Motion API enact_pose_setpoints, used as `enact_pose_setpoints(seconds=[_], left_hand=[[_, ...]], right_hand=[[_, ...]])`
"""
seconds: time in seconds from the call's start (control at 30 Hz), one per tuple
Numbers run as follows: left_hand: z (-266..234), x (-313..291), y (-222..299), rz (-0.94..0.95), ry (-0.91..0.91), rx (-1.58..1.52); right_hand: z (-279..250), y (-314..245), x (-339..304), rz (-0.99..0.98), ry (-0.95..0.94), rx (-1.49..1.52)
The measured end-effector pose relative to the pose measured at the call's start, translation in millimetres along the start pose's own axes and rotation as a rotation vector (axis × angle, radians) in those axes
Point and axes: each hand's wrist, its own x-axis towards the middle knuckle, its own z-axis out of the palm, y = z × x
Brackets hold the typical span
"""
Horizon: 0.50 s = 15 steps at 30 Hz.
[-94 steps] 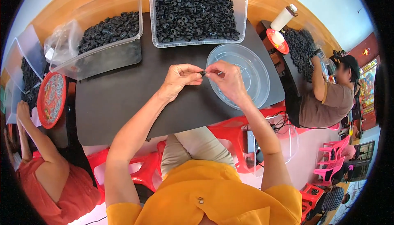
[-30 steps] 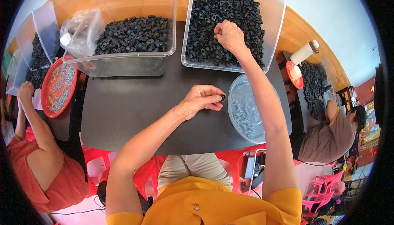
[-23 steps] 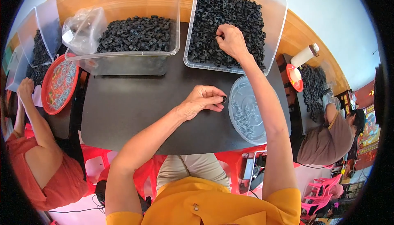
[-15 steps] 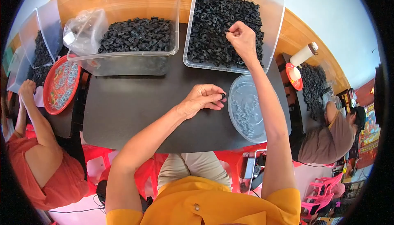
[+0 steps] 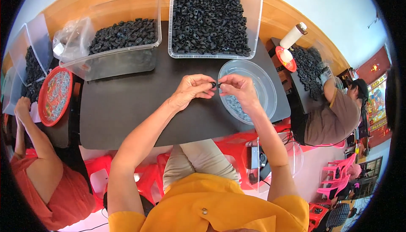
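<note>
Left hand [image 5: 188,91] pinches one small black part [image 5: 213,85] between thumb and finger above the dark table [image 5: 127,113]. Right hand [image 5: 240,89], over the clear bowl [image 5: 266,90] with silvery pieces [image 5: 237,107], pinches another black part [image 5: 219,85], just beside the first. Farther, the left box [image 5: 122,64] and the right box [image 5: 252,24], both clear, hold many black pieces [image 5: 209,20].

Held pieces [image 5: 213,85]: black
Heaped pieces [image 5: 209,20]: black
Bins [image 5: 212,56]: clear, whitish at the rims
Counter [image 5: 127,109]: plain, very dark brown
Bowl [image 5: 264,79]: clear, faintly blue
Loose bits [image 5: 237,107]: silvery grey
Tray [image 5: 42,105]: orange-red, yellow patches on its base
Wearer's shirt [image 5: 190,202]: plain mustard yellow
Trousers [image 5: 203,160]: beige
Left co-worker's top [image 5: 72,198]: rust red
Right co-worker's top [image 5: 325,124]: brown
Bottle [image 5: 291,38]: cream, brown at the neck
Distant shirt [image 5: 338,215]: dark check
</note>
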Motion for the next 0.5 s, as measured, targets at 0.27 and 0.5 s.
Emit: enact_pose_setpoints(seconds=[0.27,0.5], left_hand=[[0.2,-4.6,-1.2,0.024,-0.021,0.058],[1.7,-4.7,0.7,0.022,-0.039,0.024]], right_hand=[[4.5,2.8,-4.9,0.008,0.012,0.018],[3.5,0.3,-3.5,0.048,-0.010,0.002]])
